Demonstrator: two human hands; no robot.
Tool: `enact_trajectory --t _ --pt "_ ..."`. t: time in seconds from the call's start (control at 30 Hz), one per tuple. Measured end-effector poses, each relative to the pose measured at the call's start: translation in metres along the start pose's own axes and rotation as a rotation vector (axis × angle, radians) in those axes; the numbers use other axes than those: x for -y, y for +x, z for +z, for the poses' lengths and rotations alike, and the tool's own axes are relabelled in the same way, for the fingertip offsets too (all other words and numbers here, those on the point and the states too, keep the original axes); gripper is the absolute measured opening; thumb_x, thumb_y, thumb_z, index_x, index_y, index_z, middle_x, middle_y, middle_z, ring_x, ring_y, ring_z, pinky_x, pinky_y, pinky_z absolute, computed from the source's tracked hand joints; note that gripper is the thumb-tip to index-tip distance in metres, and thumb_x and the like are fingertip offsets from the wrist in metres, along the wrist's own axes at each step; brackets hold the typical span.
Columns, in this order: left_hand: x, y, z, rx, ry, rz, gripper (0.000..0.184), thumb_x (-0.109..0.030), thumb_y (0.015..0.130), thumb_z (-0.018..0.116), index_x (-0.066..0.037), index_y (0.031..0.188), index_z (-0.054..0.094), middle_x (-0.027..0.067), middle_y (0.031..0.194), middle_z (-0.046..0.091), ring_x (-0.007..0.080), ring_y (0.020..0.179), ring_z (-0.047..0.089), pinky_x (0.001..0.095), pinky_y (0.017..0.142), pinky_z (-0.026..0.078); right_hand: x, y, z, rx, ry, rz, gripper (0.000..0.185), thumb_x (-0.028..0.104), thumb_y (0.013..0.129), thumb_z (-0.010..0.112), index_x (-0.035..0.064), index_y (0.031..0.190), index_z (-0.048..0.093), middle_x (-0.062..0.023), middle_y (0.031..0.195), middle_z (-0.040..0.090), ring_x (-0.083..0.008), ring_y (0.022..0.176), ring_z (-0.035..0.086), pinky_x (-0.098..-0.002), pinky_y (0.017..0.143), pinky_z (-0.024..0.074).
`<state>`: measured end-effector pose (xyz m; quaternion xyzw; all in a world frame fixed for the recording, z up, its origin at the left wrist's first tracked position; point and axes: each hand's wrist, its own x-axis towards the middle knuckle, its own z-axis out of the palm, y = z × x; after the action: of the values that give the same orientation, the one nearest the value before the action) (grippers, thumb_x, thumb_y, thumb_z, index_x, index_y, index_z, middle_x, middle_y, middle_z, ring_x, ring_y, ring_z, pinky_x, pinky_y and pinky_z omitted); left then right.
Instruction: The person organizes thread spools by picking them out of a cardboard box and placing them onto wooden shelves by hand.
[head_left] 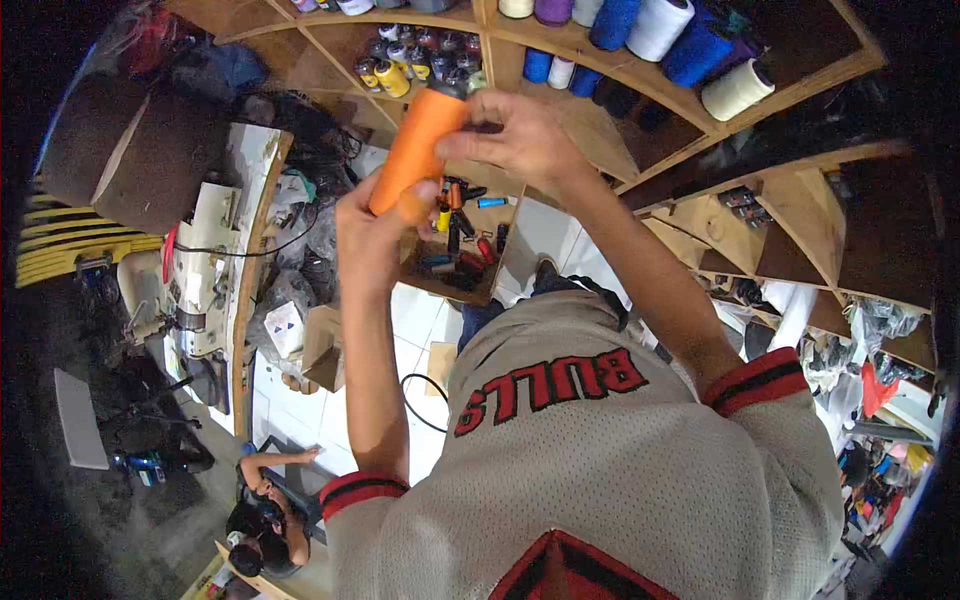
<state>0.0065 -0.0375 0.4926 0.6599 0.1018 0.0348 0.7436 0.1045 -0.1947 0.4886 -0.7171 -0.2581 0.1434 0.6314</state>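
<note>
A large orange thread spool (422,140) with a dark upper end is held up, tilted, in front of the shelves. My left hand (375,235) is wrapped round its lower part, thumb lying across the front. Around the upper part close the fingers of my right hand (520,140), its thumb pressed to the side of the spool. The far fingertips of both hands are partly hidden. Below my hands is an open wooden box (465,290) with several small spools in red, black, yellow and blue lying loose in it.
Wooden shelves (600,150) with blue, white and cream thread cones stand ahead. Small yellow-and-dark spools (392,78) fill one compartment. A sewing machine (200,285) is at left; another person (265,510) is at lower left. More shelving (800,220) stands at right.
</note>
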Motion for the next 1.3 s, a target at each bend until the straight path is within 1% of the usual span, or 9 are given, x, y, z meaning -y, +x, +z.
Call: enact_trajectory --t 0.1,0.33,0.6,0.63,0.8,0.93,1.03,1.1,1.3 --pt "0.002 0.005 -0.015 0.25 -0.268 -0.168 0.045 -0.024 0.075 0.068 0.008 0.104 0.054 0.0125 0.083 0.061 0.0135 0.055 0.058 0.0205 0.045 0.046 -0.008 0.007 0.0 0.109 0.219 -0.179 0.044 0.023 0.07 0.076 0.0006 0.105 0.059 -0.0089 0.097 0.064 -0.0148 0.09 0.058 -0.0283 0.083 0.0438" --pt "0.032 0.012 -0.019 0.294 -0.744 -0.286 0.064 -0.031 0.073 0.069 0.007 0.118 0.042 0.0175 0.094 0.059 0.0165 0.058 0.06 0.0186 0.043 0.048 -0.004 0.015 -0.015 0.386 0.284 -0.063 0.049 0.004 0.08 0.064 0.0002 0.126 0.045 -0.0088 0.108 0.06 -0.0101 0.098 0.054 -0.0263 0.086 0.0449" --pt "0.081 0.002 -0.039 0.343 -0.514 -0.448 0.062 -0.041 0.082 0.059 0.004 0.12 0.042 0.0155 0.098 0.058 0.0212 0.066 0.062 0.0248 0.05 0.053 -0.03 -0.006 -0.028 0.429 0.042 0.197 0.049 0.019 0.08 0.066 0.0074 0.125 0.049 -0.0086 0.101 0.063 -0.0095 0.093 0.055 -0.0254 0.083 0.0426" --pt "0.088 -0.001 -0.035 0.334 -0.447 -0.438 0.061 -0.042 0.085 0.055 0.005 0.122 0.04 0.0145 0.102 0.058 0.0247 0.08 0.064 0.0309 0.06 0.056 -0.045 -0.012 -0.029 0.373 -0.215 -0.055 0.044 0.022 0.078 0.068 0.0061 0.118 0.055 -0.0089 0.099 0.064 -0.0092 0.089 0.056 -0.0251 0.08 0.0439" --pt "0.143 -0.038 -0.045 -0.027 -0.182 -0.556 0.074 -0.04 0.08 0.063 0.004 0.13 0.032 0.017 0.122 0.048 0.0274 0.107 0.053 0.038 0.076 0.053 -0.158 -0.034 -0.063 -0.033 -0.351 0.212 0.041 0.029 0.075 0.07 0.0042 0.106 0.059 -0.0111 0.091 0.065 -0.0165 0.08 0.061 -0.0297 0.071 0.0477" --pt "0.164 -0.064 -0.052 -0.111 -0.244 -0.616 0.066 -0.034 0.082 0.063 0.003 0.13 0.035 0.0114 0.117 0.051 0.0194 0.1 0.054 0.0312 0.072 0.052 -0.182 0.011 -0.102 -0.219 -1.01 0.315 0.041 0.037 0.075 0.068 0.0022 0.096 0.062 -0.0137 0.083 0.066 -0.0263 0.078 0.064 -0.033 0.07 0.0491" --pt "0.177 -0.072 -0.057 -0.195 -0.187 -0.613 0.065 -0.032 0.081 0.065 0.003 0.129 0.037 0.0097 0.108 0.054 0.0145 0.087 0.055 0.0264 0.065 0.05 -0.24 0.07 -0.116 -0.522 -0.805 0.303 0.039 0.041 0.075 0.064 0.0018 0.082 0.064 -0.0144 0.076 0.066 -0.0304 0.077 0.064 -0.0359 0.071 0.0497" --pt "0.184 -0.078 -0.061 -0.215 -0.059 -0.592 0.067 -0.033 0.08 0.066 0.003 0.129 0.037 0.0089 0.105 0.055 0.0129 0.082 0.054 0.0244 0.061 0.047 -0.277 0.108 -0.121 -0.704 -1.03 -0.004 0.041 0.042 0.074 0.064 0.003 0.086 0.064 -0.0152 0.081 0.066 -0.0305 0.081 0.064 -0.0371 0.073 0.0495" --pt "0.216 -0.128 -0.083 -0.355 -0.026 -0.668 0.07 -0.03 0.077 0.069 0.008 0.126 0.038 0.0135 0.104 0.057 0.0168 0.083 0.055 0.0263 0.072 0.045 -0.346 0.15 -0.119 -0.579 -1.211 -0.132 0.047 0.044 0.074 0.061 0.0104 0.107 0.058 -0.0104 0.093 0.064 -0.0272 0.084 0.062 -0.0406 0.073 0.0487"
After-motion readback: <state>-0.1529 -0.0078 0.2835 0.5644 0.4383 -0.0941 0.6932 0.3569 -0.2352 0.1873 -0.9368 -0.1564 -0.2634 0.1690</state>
